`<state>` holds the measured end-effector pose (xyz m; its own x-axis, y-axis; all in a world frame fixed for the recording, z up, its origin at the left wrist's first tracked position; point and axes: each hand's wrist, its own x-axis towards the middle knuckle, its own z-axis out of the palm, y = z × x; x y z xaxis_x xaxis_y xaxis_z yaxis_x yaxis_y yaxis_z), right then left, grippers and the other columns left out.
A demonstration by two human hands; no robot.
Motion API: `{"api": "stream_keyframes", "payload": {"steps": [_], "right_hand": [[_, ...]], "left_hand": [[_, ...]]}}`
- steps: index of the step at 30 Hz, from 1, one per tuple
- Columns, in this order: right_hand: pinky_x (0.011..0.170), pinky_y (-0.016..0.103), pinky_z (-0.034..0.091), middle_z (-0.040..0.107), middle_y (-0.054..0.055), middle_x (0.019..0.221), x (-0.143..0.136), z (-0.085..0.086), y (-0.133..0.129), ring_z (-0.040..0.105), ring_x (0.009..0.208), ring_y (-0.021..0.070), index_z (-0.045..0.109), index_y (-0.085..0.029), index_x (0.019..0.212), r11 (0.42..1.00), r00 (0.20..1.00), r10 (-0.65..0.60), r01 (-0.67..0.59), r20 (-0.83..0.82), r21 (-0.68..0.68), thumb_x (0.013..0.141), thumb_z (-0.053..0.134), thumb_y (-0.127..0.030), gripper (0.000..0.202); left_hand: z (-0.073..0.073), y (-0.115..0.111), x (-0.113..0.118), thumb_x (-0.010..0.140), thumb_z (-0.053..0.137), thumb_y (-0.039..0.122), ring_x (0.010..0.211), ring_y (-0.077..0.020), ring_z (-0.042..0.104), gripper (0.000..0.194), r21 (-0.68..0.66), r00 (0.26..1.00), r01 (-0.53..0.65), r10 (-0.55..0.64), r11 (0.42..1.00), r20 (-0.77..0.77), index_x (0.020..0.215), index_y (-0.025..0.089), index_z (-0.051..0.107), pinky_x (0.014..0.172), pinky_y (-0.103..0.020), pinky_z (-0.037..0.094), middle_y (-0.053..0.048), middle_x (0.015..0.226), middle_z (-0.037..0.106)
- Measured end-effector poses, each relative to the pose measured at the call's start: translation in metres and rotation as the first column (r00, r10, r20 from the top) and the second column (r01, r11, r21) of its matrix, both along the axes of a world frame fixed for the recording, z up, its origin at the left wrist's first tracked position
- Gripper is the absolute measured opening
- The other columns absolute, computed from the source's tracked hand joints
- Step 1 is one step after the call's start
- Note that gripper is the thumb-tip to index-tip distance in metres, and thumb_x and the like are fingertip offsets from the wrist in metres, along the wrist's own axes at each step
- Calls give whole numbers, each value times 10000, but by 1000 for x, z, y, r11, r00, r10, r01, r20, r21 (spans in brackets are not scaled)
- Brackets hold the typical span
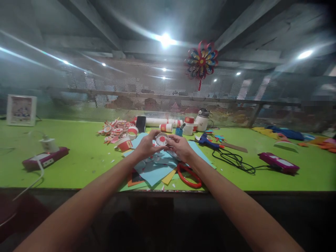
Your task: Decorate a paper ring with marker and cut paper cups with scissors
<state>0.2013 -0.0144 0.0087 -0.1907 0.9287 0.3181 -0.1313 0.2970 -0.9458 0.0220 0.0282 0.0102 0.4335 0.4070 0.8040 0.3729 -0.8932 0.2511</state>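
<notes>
Both hands are raised over the middle of the table, with a small round white paper piece between them. It has a red centre and dark marks around the edge. My left hand grips its left side, fingers curled. My right hand pinches its right side. Light blue paper sheets lie underneath, over orange, yellow and green ones. Scissors with red handles rest just below my right hand, their blades hidden. A cut red-and-white paper cup stands left of the sheets.
A pile of cut paper pieces lies behind on the left, by a phone. Stacked paper cups and a bottle stand behind. A blue glue gun trails its cable to a purple power strip; another power strip lies left.
</notes>
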Motion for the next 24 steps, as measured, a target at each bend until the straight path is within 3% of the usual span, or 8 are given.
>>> {"api": "stream_keyframes", "payload": {"steps": [13,24], "right_hand": [[714,333,561,651,48,1027,-8,-1,-1,649,831,157,609,-138,1084,992,991,-129,129,-22,-8,920,593,-280,218],[740,349,559,648,54,1053,-8,1,-4,649,864,167,608,-140,1095,998,993,-63,61,-102,-31,919,595,-273,221]], "left_hand": [[-5,-2,7,738,746,342,827,-198,657,471,101,1000,17,-14,995,-23,1111,166,518,761,-344,541,-90,1005,661],[-8,-3,8,776,703,377,825,-204,649,451,141,1000,-3,5,990,-15,1121,160,509,763,-358,537,-104,995,659]]}}
